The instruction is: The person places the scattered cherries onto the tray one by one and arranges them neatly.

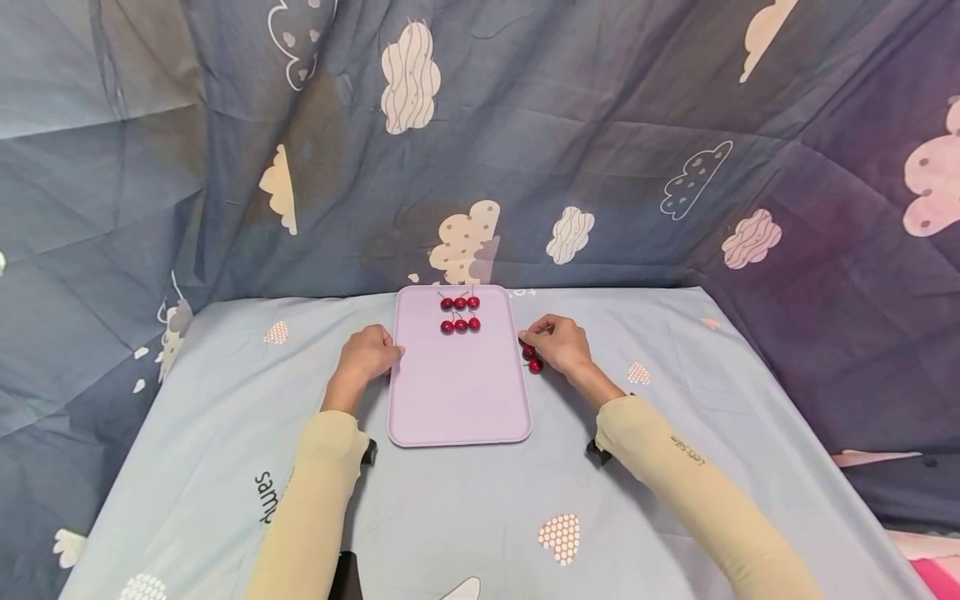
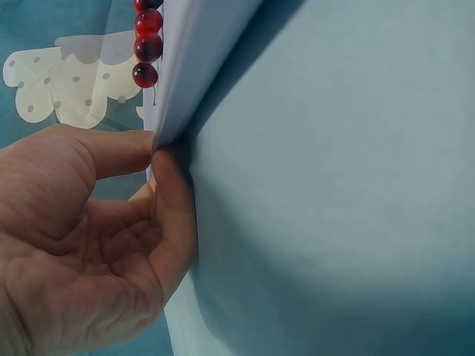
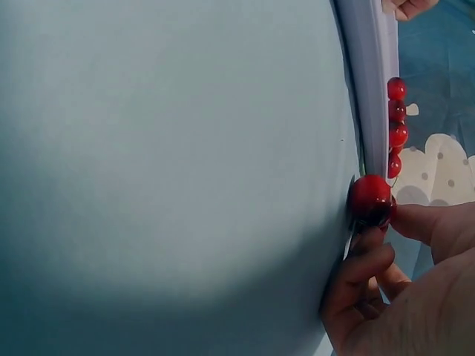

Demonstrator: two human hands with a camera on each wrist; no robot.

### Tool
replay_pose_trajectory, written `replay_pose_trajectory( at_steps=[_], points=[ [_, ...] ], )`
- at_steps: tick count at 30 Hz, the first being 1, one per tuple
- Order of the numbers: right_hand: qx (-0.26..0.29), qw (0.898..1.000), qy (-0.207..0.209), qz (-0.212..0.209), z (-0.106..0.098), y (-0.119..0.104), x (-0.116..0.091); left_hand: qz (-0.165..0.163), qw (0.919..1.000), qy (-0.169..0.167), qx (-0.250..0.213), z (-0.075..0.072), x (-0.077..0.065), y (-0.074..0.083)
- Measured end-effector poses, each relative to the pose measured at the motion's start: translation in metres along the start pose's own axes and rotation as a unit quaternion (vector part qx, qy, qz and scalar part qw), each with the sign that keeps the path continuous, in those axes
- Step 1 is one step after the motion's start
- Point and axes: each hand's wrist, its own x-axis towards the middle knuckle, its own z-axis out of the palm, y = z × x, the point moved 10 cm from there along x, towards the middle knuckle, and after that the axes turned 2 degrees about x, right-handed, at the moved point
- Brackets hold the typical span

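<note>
A lilac rectangular tray (image 1: 459,392) lies on the cloth-covered table, bearing two rows of three red cherries (image 1: 461,326) with stems near its far end. My left hand (image 1: 367,353) grips the tray's left rim, thumb on top and fingers underneath, as the left wrist view shows. Beside the right rim, my right hand (image 1: 558,342) pinches a cherry between thumb and fingers; that cherry is mostly hidden. Close below those fingers, two more cherries (image 1: 536,365) rest on the cloth. One cherry (image 3: 371,194) in the right wrist view covers part of the pinch.
A pale blue cloth (image 1: 450,508) with printed hearts and lettering covers the table. Dark cloud-print fabric (image 1: 600,150) hangs behind the table and at both sides. The tray's far edge lies close to the back fabric.
</note>
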Motion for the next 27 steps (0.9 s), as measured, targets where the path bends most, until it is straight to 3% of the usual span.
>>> replay_pose_trajectory(
  at_steps=[10,27],
  points=[
    [-0.076,0.997,0.002,-0.019,-0.001,-0.011,0.0,-0.003,1.0,-0.001,0.004,0.001,0.0,0.001],
    [-0.128,0.985,0.042,-0.105,-0.001,-0.034,-0.008,0.0,1.0,0.001,0.0,0.0,0.001,-0.001]
  ],
)
